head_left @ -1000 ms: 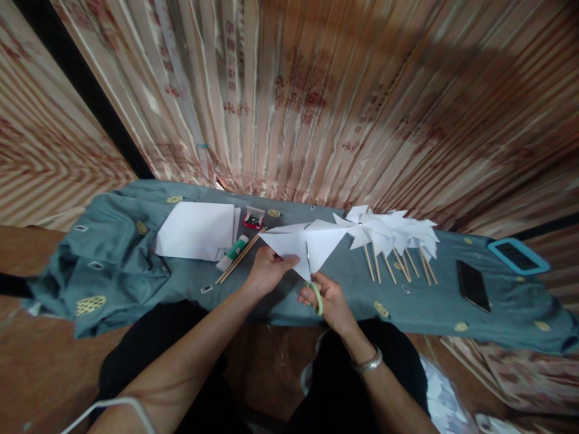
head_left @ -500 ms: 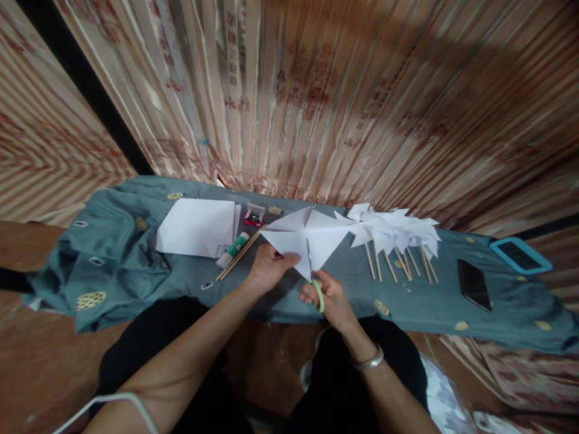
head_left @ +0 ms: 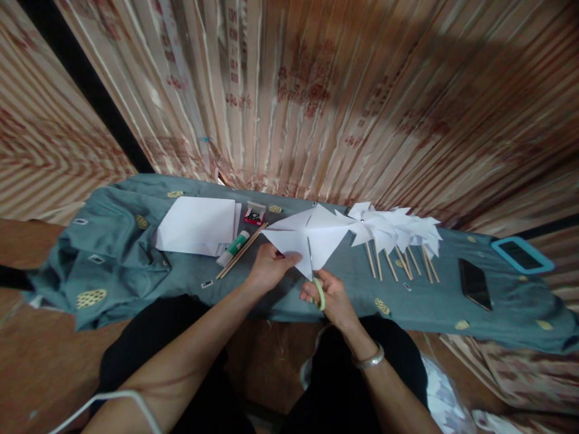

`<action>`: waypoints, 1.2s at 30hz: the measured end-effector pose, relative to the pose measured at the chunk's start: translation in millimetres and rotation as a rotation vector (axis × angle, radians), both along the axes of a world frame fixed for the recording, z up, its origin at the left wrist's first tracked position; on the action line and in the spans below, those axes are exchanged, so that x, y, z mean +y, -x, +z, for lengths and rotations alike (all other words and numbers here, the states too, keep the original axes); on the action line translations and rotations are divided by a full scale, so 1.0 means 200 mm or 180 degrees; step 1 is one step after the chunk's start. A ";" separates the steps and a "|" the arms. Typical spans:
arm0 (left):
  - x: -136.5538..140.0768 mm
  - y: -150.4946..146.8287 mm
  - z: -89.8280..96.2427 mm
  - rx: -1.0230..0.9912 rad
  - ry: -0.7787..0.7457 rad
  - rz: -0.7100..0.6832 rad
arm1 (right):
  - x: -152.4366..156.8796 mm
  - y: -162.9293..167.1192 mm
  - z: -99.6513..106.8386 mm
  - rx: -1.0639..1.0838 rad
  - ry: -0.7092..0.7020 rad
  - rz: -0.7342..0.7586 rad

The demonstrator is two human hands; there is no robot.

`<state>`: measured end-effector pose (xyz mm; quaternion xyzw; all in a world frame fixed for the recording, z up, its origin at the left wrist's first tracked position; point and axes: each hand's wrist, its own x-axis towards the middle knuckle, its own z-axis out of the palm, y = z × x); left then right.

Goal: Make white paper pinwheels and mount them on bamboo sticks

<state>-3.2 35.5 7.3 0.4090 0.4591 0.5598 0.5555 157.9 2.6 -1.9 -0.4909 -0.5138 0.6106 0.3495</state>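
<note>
While the left hand (head_left: 270, 269) pinches the near-left edge of a white paper square (head_left: 304, 236) between thumb and fingers, the right hand (head_left: 332, 295) is closed around the pale green handles of a pair of scissors (head_left: 315, 280), whose blades point away from the person and run up into the sheet from its nearest corner. The paper is held just above the front part of a table covered by a teal cloth (head_left: 113, 259); it is plain white, creased along its diagonals so that triangular panels catch the light differently, and its corners lift slightly. How far the cut reaches cannot be told. To the left lie a stack of white sheets (head_left: 198, 225), a glue stick (head_left: 232, 249) with a green band, two wooden sticks (head_left: 241, 251) side by side, and a small red box (head_left: 254, 214). To the right, a row of finished white pinwheels (head_left: 398, 232) on wooden sticks overlap one another, followed by a dark phone (head_left: 474, 284) and a blue-framed device (head_left: 522, 254). A metal bracelet (head_left: 368, 360) circles the right wrist.
</note>
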 end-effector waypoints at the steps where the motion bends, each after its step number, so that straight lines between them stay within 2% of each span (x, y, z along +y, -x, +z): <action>1: 0.00 0.00 0.00 -0.0026 -0.0022 0.0009 | 0.00 0.00 0.00 -0.0002 -0.0014 0.0020; 21: -0.01 0.00 0.02 0.0018 0.0000 0.0031 | 0.00 0.00 0.00 0.0048 0.0136 -0.0112; 26: 0.01 0.01 0.01 0.0042 0.0017 0.0043 | 0.00 0.00 0.01 0.0082 0.0057 0.0234; 30: 0.04 0.06 0.03 0.0017 -0.0057 0.0293 | 0.00 -0.05 0.01 -0.0040 0.0148 0.0428; 33: 0.05 0.12 0.04 -0.0019 0.0008 0.0532 | 0.01 -0.11 0.01 -0.0156 0.0180 0.0267; 36: 0.05 0.17 0.05 -0.0010 0.0113 0.0558 | 0.03 -0.19 0.02 -0.0291 -0.0015 -0.0221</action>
